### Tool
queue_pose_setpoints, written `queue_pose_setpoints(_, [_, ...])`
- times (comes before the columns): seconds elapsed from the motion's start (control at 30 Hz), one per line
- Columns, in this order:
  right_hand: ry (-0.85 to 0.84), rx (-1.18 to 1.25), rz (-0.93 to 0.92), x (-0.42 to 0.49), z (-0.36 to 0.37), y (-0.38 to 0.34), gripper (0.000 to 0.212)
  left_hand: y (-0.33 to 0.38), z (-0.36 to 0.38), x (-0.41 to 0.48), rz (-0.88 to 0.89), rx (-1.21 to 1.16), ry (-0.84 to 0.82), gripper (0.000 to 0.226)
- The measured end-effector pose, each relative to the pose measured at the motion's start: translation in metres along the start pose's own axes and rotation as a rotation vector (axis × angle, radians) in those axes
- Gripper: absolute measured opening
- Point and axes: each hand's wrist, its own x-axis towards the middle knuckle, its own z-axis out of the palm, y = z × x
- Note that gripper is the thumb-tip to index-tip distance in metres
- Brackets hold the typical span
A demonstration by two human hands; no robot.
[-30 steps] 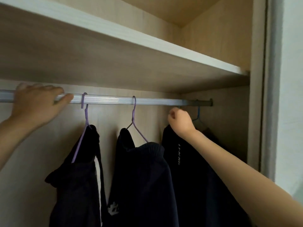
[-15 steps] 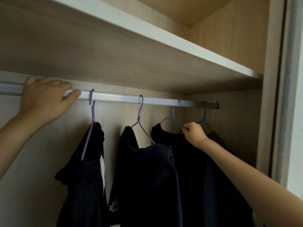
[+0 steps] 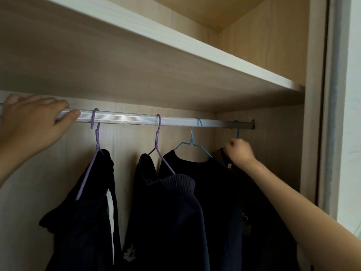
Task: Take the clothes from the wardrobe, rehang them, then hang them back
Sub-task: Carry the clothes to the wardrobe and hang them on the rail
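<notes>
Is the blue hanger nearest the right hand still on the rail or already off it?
On. Its hook loops over the rail; the right hand grips just below.

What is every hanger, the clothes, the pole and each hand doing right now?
Pole: fixed under the shelf, carrying four hangers.
Left purple hanger: hooked on, holding dark clothes.
Second purple hanger: hooked on, dark garment draped over it.
Blue hanger: hooked on, dark top on it.
Far blue hanger: hooked on, mostly hidden.
Left hand: gripping the pole.
Right hand: closed at the far hanger's neck.
</notes>
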Motion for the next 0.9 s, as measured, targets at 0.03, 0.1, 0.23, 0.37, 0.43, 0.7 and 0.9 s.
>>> queue_pose_setpoints(0.03, [-0.001, -0.075, 0.069, 0.004, -0.007, 0.013, 0.023, -0.001, 0.001, 0.000, 0.004, 0.004, -0.012, 0.044])
queue_pose_setpoints(0.1, [-0.050, -0.200, 0.187, 0.013, -0.014, 0.041, 0.019, -0.003, 0.003, 0.000, 0.002, -0.007, -0.024, 0.044])
queue_pose_setpoints(0.23, [-0.073, -0.188, 0.255, 0.021, -0.003, 0.067, 0.027, 0.002, -0.003, -0.001, -0.009, 0.013, -0.002, 0.047])
queue_pose_setpoints(0.37, [-0.061, -0.166, 0.254, 0.020, 0.010, 0.063, 0.025, 0.014, -0.018, -0.003, 0.011, 0.014, 0.005, 0.047])
queue_pose_setpoints(0.43, [-0.083, -0.148, 0.241, 0.021, 0.014, 0.062, 0.025, 0.019, -0.023, -0.004, 0.010, 0.036, -0.002, 0.046])
queue_pose_setpoints(0.7, [-0.167, -0.068, 0.189, 0.013, 0.013, 0.047, 0.031, 0.022, -0.026, -0.005, 0.005, 0.068, -0.002, 0.048])
queue_pose_setpoints(0.9, [-0.129, -0.074, 0.135, 0.006, 0.012, 0.044, 0.028, 0.019, -0.022, -0.003, 0.016, 0.067, -0.006, 0.048])
